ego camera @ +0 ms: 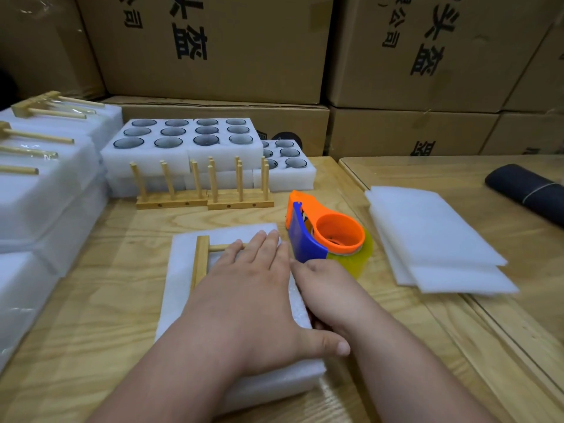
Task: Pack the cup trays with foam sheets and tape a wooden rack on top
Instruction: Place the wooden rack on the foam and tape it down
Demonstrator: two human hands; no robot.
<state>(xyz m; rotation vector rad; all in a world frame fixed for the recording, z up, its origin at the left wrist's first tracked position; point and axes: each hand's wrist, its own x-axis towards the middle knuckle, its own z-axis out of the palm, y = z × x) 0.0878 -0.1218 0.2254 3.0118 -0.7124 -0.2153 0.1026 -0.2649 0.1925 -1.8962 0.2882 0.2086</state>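
A: Pressing my left hand (253, 288) flat, fingers straight, on the wooden rack (202, 260) atop the foam-covered bundle (180, 288) mid-table.

B: Taped yet?

A: Doesn't look like it. Right hand (328, 296) touches the bundle's side by the tape dispenser (323, 236); can't tell its grip. More cup trays (183, 138) wait behind.

Both forearms are bare, no sleeves, with short, unpainted fingernails.
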